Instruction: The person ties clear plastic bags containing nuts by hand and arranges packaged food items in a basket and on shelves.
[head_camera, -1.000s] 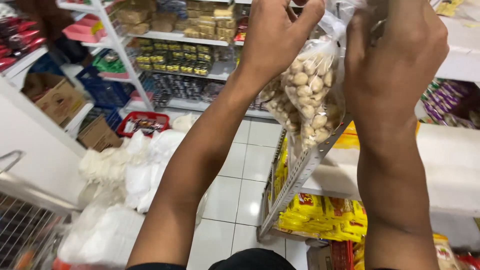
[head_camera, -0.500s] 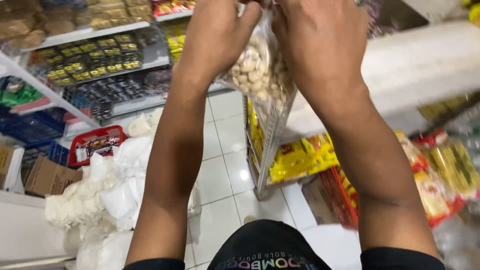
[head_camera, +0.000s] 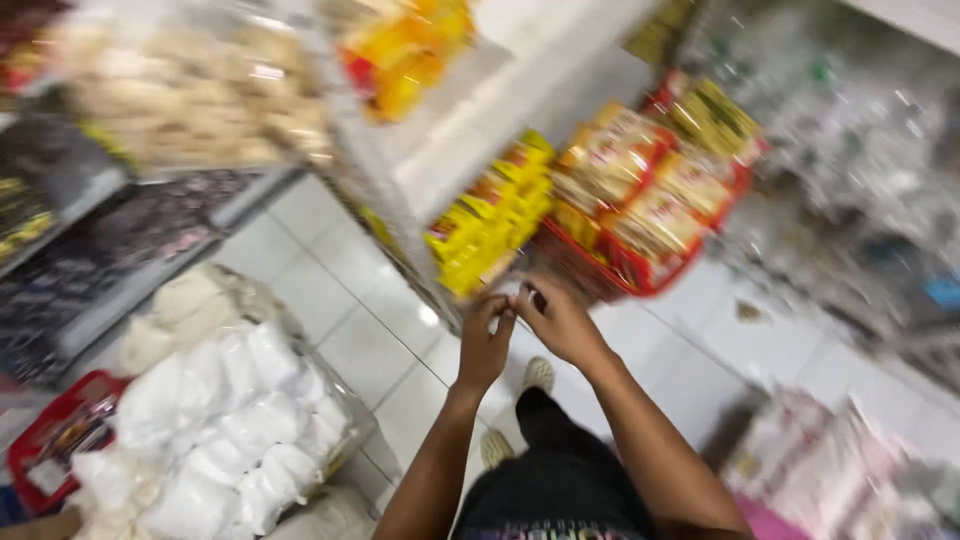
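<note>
both hands, left hand (head_camera: 487, 335) and right hand (head_camera: 553, 318), meet fingertip to fingertip; blur hides each grip, so i cannot tell. a reach could knock the stacked yellow plastic packets (head_camera: 487, 232) nearby.

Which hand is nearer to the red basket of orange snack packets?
Right. The right hand is just below the red basket's front rim; the left hand sits further left, under the yellow packets.

We see yellow packets (head_camera: 488, 232); a red basket (head_camera: 640, 275) of red-and-yellow packs; white bags (head_camera: 235, 420); a white tiled floor (head_camera: 350, 300)
</note>
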